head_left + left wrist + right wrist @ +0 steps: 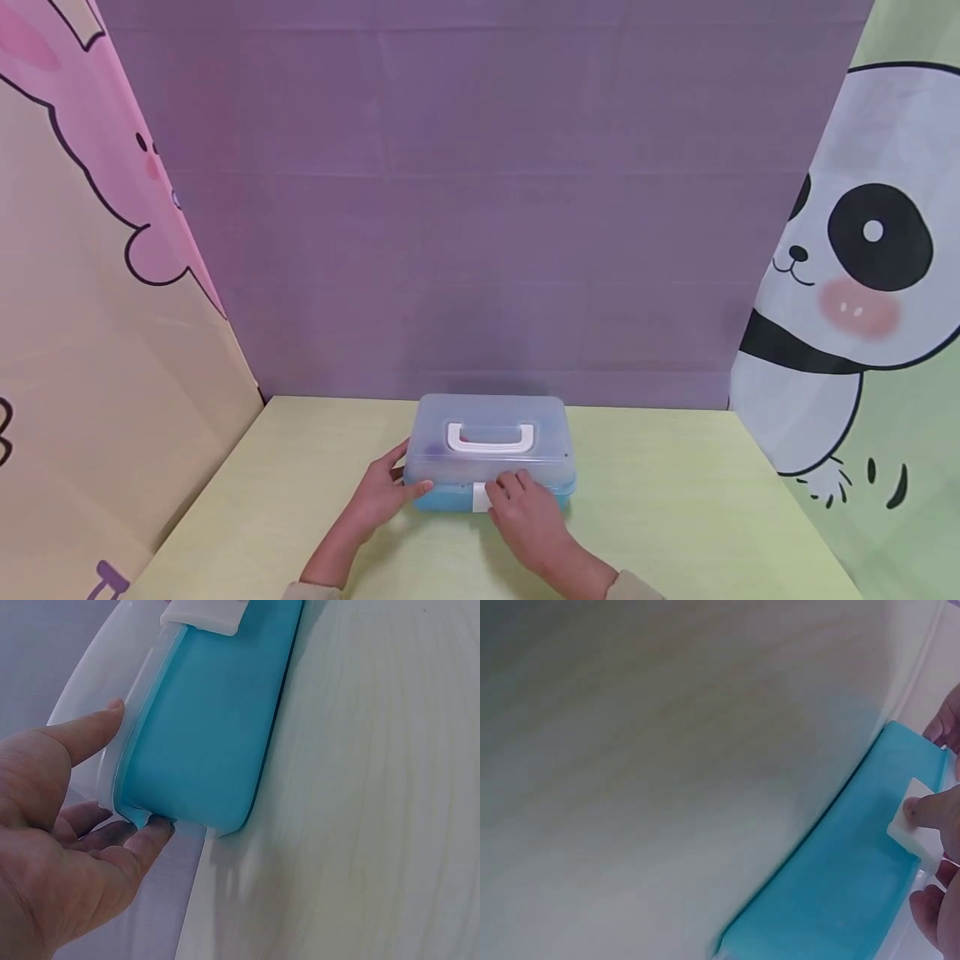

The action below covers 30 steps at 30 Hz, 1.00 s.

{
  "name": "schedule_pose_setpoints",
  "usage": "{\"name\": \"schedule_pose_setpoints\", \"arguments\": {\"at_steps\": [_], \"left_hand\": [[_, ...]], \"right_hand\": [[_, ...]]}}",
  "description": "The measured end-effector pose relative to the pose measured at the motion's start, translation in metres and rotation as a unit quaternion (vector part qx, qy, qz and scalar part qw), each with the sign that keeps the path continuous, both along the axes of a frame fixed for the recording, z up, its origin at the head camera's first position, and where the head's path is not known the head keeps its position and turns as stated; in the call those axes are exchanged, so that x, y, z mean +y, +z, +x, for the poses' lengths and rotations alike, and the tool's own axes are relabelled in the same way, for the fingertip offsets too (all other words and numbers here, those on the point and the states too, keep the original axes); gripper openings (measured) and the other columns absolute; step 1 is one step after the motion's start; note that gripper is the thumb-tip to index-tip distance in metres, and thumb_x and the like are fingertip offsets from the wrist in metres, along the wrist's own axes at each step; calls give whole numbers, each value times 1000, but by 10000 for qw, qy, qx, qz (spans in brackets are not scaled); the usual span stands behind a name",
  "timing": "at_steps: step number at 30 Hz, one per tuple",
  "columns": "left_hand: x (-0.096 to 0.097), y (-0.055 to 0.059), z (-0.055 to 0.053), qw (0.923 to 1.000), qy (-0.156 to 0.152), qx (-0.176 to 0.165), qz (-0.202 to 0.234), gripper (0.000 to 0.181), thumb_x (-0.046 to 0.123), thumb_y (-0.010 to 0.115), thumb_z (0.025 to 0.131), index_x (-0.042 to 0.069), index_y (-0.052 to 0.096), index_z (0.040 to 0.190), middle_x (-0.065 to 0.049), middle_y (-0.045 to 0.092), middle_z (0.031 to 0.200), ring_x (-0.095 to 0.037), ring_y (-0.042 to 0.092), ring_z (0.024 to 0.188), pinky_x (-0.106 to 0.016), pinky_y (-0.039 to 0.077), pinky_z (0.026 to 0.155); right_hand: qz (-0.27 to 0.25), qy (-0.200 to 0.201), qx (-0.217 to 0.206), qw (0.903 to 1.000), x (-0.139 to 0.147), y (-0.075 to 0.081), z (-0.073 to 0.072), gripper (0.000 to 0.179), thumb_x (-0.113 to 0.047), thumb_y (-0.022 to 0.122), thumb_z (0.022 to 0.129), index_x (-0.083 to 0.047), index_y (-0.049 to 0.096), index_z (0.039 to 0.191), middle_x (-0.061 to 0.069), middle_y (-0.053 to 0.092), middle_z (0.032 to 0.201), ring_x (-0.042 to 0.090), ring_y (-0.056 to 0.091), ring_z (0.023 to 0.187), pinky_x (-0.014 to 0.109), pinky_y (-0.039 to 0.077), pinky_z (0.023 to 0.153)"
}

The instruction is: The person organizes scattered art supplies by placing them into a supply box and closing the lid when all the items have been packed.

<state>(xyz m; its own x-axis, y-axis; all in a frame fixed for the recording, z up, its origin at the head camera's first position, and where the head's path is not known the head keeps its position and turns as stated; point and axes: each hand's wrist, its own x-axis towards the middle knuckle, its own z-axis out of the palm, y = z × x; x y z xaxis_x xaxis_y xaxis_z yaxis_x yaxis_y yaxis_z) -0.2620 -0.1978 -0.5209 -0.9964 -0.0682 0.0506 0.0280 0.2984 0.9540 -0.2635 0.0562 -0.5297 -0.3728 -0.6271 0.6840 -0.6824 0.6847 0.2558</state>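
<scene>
A storage box point(435, 467) with a clear lid point(438, 417) and a blue base point(217, 727) stands on the table, its lid down. On top lies a white handle point(491, 448); a white latch point(922, 844) sits at the middle of the front. My left hand point(378, 497) holds the box's left front corner, thumb on the front of the lid and fingers under the rim at the end. My right hand point(528, 518) is at the latch, its thumb point(926, 811) on the latch face and the other fingers curled against the lid's front edge. The contents are not clear through the lid.
The pale wooden table point(675, 500) extends on both sides of the box. Behind it hangs a purple cloth point(480, 208). A panel with a pink figure point(112, 150) stands at left, and one with a panda point(862, 250) at right.
</scene>
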Motion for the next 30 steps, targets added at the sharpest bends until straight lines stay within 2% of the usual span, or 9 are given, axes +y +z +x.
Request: {"name": "schedule_pose_setpoints", "arguments": {"at_steps": [7,11,17,19,21,24,26,30], "left_hand": [[0,-1,1,10000,-19,27,10,80,11,82,78,5,42,147,-23,52,134,-41,55,117,-41,54,83],[-2,-4,-2,10000,5,23,16,80,12,83,77,7,43,147,-21,53,135,-40,56,117,-40,55,82],[-1,-2,-1,10000,-6,-49,-53,81,12,82,78,6,41,147,-22,52,135,-41,54,118,-42,54,83],[-1,-1,0,10000,-15,-49,-58,80,12,82,78,6,41,147,-23,52,135,-42,54,119,-42,54,84],[-1,-2,0,10000,-16,-21,-77,80,13,82,78,6,41,147,-23,51,136,-43,53,119,-42,54,83],[-1,-3,-1,9999,-48,75,-121,80,13,82,78,4,42,147,-25,51,136,-43,54,118,-41,55,82],[-1,-5,-2,9998,-69,137,-129,80,13,82,78,4,42,146,-26,51,135,-44,54,117,-41,55,82],[-2,-7,-3,9997,-72,196,-132,79,13,83,78,3,43,146,-26,51,135,-44,54,117,-41,55,82]], "right_hand": [[80,31,214,9997,0,-3,-2,37,-24,86,68,-8,62,91,3,55,84,19,54,75,26,50,55],[119,40,206,9997,0,-2,-2,36,-23,85,70,-7,62,92,3,55,84,19,54,75,26,50,56],[184,101,251,9995,1,-2,-3,29,-22,80,75,-7,61,91,3,54,82,18,54,74,25,50,56],[196,166,276,9993,1,-3,-4,18,-20,70,83,-7,62,91,4,54,81,18,54,73,25,50,56],[201,231,388,9988,2,-4,-5,12,-15,53,92,-7,61,90,3,53,79,18,53,71,24,49,54],[217,288,617,9974,1,-5,-6,33,-7,27,96,-7,58,85,3,49,75,17,50,68,24,46,51],[203,292,745,9966,0,-5,-6,37,-2,21,94,-7,56,82,2,46,73,17,49,66,24,44,50],[154,289,757,9966,-1,-5,-6,36,1,21,92,-7,54,81,3,45,72,18,48,66,24,43,50]]}}
